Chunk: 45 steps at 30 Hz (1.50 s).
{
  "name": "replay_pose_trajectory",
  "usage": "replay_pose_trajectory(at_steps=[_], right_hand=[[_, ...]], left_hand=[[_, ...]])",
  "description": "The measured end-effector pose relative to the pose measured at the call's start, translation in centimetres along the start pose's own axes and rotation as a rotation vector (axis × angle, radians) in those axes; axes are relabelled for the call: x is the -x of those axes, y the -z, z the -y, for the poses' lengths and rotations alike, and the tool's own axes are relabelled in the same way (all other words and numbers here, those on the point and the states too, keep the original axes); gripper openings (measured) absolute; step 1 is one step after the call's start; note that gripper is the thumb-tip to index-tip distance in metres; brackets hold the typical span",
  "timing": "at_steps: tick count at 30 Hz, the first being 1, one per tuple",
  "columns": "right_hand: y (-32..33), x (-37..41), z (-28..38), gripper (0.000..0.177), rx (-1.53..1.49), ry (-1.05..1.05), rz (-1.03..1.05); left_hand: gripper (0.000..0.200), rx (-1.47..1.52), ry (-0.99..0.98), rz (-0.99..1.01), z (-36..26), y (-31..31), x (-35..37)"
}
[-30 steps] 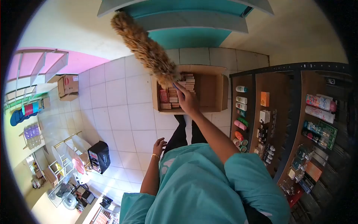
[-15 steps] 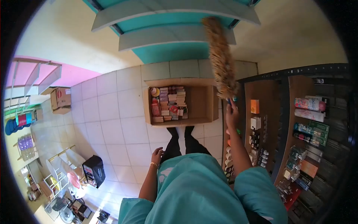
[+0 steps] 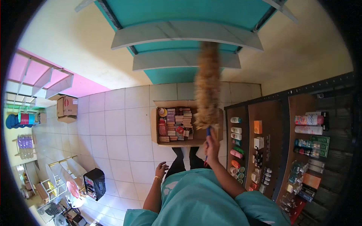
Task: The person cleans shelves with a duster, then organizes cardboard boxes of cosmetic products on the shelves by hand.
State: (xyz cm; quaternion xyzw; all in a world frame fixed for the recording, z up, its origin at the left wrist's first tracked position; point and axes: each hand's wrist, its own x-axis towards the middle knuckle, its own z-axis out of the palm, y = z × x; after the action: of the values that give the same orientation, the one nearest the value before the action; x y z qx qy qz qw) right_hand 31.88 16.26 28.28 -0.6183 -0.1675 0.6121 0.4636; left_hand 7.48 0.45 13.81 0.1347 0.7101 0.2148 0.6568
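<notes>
My right hand (image 3: 212, 146) is closed round the blue handle of a feather duster (image 3: 208, 86). The duster's brown, fluffy head is blurred and points up, its tip overlapping the grey wall shelves (image 3: 166, 60) on a teal panel. It hides part of an open cardboard box (image 3: 154, 126) on the floor, which holds many small packages (image 3: 175, 124). My left hand (image 3: 162, 169) hangs beside my left leg, fingers apart and holding nothing.
To the right, a dark shelf unit (image 3: 284, 113) carries bottles, tubes and small boxes. At the left are a closed cardboard box (image 3: 68, 107), a black bag (image 3: 94, 183), a white rack and a fan. Pale tiles (image 3: 117, 124) cover the floor.
The duster and my right hand have moved left and down, nearer my body. The view has tilted up, so the wall shelves and the box sit lower.
</notes>
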Motion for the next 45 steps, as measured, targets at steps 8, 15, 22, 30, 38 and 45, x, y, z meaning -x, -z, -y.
replay_pose_trajectory(at_steps=[8, 15, 22, 30, 38, 45], right_hand=[[-8.6, -8.3, -1.4, 0.032, 0.89, 0.528, 0.268], [4.3, -10.7, 3.1, 0.03, 0.937, 0.721, -0.059], [16.6, -10.6, 0.7, 0.039, 0.507, 0.391, -0.432], [6.5, -4.1, -1.5, 0.035, 0.32, 0.428, -0.301], [-6.2, -7.4, -2.5, 0.031, 1.04, 0.887, 0.153], [2.7, -12.4, -1.7, 0.027, 0.831, 0.577, -0.06]], left_hand=[[0.028, 0.047, 0.106, -0.06, 3.2, 1.7, 1.1], [0.029, 0.055, 0.048, -0.001, 2.3, 1.5, 0.9], [0.027, -0.004, 0.009, 0.029, -0.5, -0.3, 0.0], [0.028, -0.007, -0.031, 0.082, 0.5, -0.1, -0.4], [0.028, -0.085, 0.038, 0.025, 0.5, 1.4, 0.8], [0.03, -0.03, 0.023, -0.005, 0.4, 1.9, 1.5]])
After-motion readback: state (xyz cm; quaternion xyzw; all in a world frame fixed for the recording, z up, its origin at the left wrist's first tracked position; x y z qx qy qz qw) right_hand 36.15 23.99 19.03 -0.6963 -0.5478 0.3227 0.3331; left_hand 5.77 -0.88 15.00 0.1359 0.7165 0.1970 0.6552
